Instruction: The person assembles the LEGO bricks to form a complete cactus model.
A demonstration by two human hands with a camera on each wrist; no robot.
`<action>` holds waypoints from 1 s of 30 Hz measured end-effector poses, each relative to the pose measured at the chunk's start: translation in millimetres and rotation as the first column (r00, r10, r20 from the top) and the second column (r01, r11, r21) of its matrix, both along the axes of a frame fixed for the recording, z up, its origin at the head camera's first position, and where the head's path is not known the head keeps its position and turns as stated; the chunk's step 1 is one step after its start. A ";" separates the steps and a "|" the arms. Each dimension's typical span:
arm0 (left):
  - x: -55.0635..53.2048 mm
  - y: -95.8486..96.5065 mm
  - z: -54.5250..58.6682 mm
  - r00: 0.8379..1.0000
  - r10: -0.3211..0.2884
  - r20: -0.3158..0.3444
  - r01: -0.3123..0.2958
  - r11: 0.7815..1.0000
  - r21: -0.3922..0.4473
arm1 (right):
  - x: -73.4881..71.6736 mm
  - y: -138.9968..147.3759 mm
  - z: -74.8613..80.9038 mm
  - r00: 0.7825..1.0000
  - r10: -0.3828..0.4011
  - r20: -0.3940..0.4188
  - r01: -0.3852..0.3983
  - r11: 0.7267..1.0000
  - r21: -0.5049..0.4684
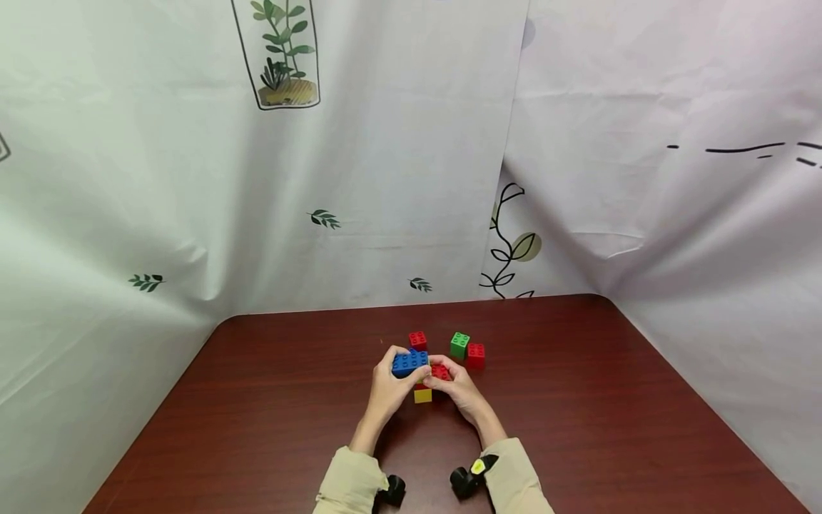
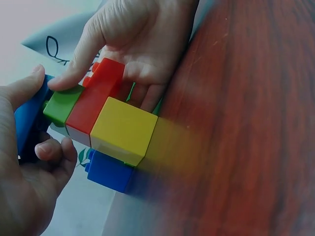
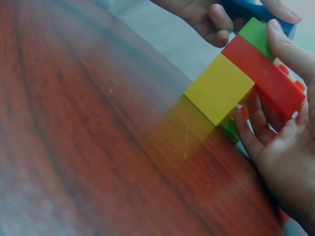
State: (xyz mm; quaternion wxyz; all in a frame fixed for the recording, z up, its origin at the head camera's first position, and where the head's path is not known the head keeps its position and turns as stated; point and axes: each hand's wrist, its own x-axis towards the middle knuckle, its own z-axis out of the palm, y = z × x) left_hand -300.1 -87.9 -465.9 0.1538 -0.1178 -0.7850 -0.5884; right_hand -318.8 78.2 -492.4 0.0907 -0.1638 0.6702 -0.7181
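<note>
In the head view my left hand (image 1: pixel 387 389) grips a blue building brick (image 1: pixel 409 364) with studs facing up. In the left wrist view that blue brick (image 2: pixel 25 118) lies against a green brick (image 2: pixel 64 105); I cannot tell whether it is fully pressed on. The green brick sits on a long red brick (image 2: pixel 96 105), which stands on a yellow brick (image 2: pixel 125 130) on the table. My right hand (image 1: pixel 461 389) holds the red brick's overhanging end, its thumb by the green brick. Fingers partly hide the stack.
Behind the hands, a red brick (image 1: pixel 417 340) stands on the brown table (image 1: pixel 289 400). A green brick (image 1: pixel 459 344) and another red brick (image 1: pixel 476 355) sit to the right. Another blue brick (image 2: pixel 109 172) lies close beyond the yellow one. A printed white cloth (image 1: pixel 411 157) hangs behind the table.
</note>
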 end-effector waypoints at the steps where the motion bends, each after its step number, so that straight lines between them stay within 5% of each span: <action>1: 0.4 0.0 0.2 1.000 0.001 -0.011 -0.001 1.000 -0.013 | -0.2 -0.5 -0.2 1.000 0.001 0.000 -0.001 1.000 0.002; 10: 1.7 1.4 0.9 0.999 -0.006 -0.038 0.004 0.998 -0.060 | -1.3 -2.0 -0.4 1.000 -0.013 0.019 0.013 1.000 0.005; 23: 2.9 3.5 4.0 0.997 0.066 -0.026 -0.068 0.996 -0.055 | -0.7 -3.9 0.8 0.999 -0.046 0.008 0.046 0.999 0.025; 30: 3.2 5.6 4.4 0.999 0.046 -0.008 -0.046 0.997 -0.055 | 0.6 -2.8 0.9 0.998 -0.057 0.010 0.057 0.998 0.028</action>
